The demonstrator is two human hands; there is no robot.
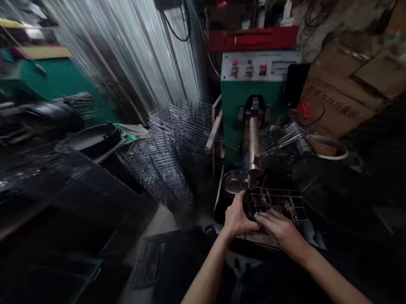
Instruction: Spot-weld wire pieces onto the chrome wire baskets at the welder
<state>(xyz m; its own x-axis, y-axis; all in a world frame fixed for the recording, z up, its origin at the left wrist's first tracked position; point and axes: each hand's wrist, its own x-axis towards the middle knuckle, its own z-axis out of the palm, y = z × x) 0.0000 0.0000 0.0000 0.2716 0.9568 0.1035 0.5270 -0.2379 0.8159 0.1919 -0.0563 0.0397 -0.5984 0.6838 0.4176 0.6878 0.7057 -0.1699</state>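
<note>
A small wire rack (282, 201) lies under the metal arm (253, 143) of a green machine (254, 100). My left hand (237, 217) grips the rack's left edge, fingers curled round the wire. From the near side my right hand (283, 231) rests on the rack, its fingertips pressed on the front wires. Both forearms reach up from the bottom of the view.
Stacks of finished wire racks (175, 144) stand left of the machine, more (279, 137) lie to its right. A small metal bowl (234, 181) sits beside the arm. Cardboard boxes (341, 92) are piled at right, and a corrugated metal wall (134, 52) rises behind. Dark pans (91, 138) lie at left.
</note>
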